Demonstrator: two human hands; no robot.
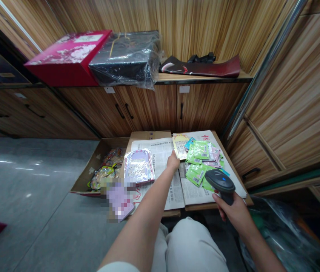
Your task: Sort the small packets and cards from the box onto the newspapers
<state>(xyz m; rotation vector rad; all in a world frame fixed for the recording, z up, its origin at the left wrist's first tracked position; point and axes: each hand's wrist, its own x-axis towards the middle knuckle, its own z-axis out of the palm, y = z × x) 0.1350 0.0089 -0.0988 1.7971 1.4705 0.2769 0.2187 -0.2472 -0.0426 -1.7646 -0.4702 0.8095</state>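
Nearest the camera, pale trousers (190, 245) are seen at the bottom edge, the person apparently seated low before a newspaper-covered bench (160, 211). The right hand (233, 211) is closed around the handle of a dark barcode scanner (220, 183), the grip wrapped tight on it; the scanner head is angled forward and down over the packets, as suits reading their printed codes. The left hand (173, 161) is stretched further out, its fingers laid on the edge of a yellow-bordered packet (180, 145) that lies flat on the newspaper (160, 158); whether the packet is pinched or only touched cannot be told, since the fingertips are hidden behind the hand. Just right of that packet a loose heap of green packets (198, 164) is spread, overlapping, within reach of both hands. Left of the arm a stack of pale purple packets (139, 166) is kept apart from the heap, possibly as a sorted pile. Beside the bench an open cardboard box (90, 177) holding more packets sits on the grey floor (35, 211). Beyond, wooden cabinets (148, 109) carry a red box (69, 56) and a plastic-wrapped dark box (126, 56) on their top
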